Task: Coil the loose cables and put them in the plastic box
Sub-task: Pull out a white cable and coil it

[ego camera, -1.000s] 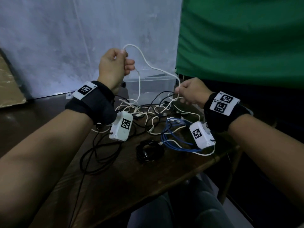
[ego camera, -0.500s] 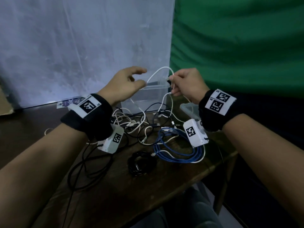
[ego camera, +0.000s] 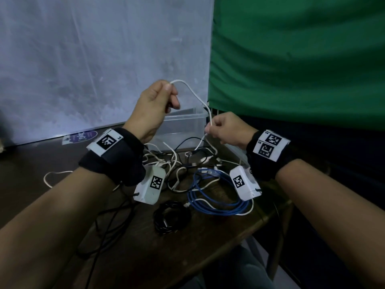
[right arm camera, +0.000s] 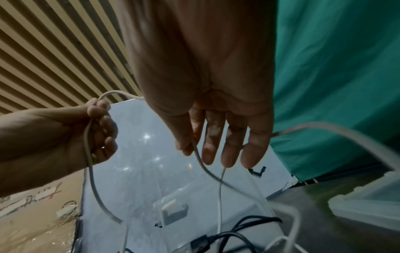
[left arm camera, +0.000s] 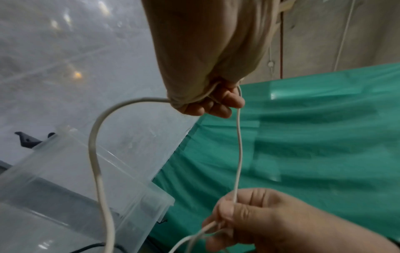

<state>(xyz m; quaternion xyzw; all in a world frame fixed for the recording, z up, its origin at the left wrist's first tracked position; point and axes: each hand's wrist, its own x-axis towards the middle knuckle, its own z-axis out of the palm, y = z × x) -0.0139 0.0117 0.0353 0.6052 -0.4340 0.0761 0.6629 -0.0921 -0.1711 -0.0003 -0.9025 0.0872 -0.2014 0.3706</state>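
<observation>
My left hand (ego camera: 159,101) is raised above the clear plastic box (ego camera: 183,126) and grips a white cable (ego camera: 195,97) in its curled fingers. The cable arcs down to my right hand (ego camera: 220,130), which pinches it lower, at the box's right corner. In the left wrist view the cable (left arm camera: 238,145) runs taut from the left hand (left arm camera: 212,102) down to the right hand (left arm camera: 242,212). In the right wrist view the thumb and forefinger of the right hand (right arm camera: 192,145) pinch the cable (right arm camera: 90,171). Its slack drops into a tangle on the table.
A tangle of white and black cables (ego camera: 177,161) lies in front of the box. Nearer me are a blue coil (ego camera: 216,197) and a small black coiled cable (ego camera: 170,217). Loose black cable (ego camera: 108,222) trails left. The table edge (ego camera: 270,215) is close on the right, under green cloth (ego camera: 291,59).
The hands were close together half a second ago. They have drawn apart: the left hand rose and moved left with the cable, and the right hand dropped lower along it.
</observation>
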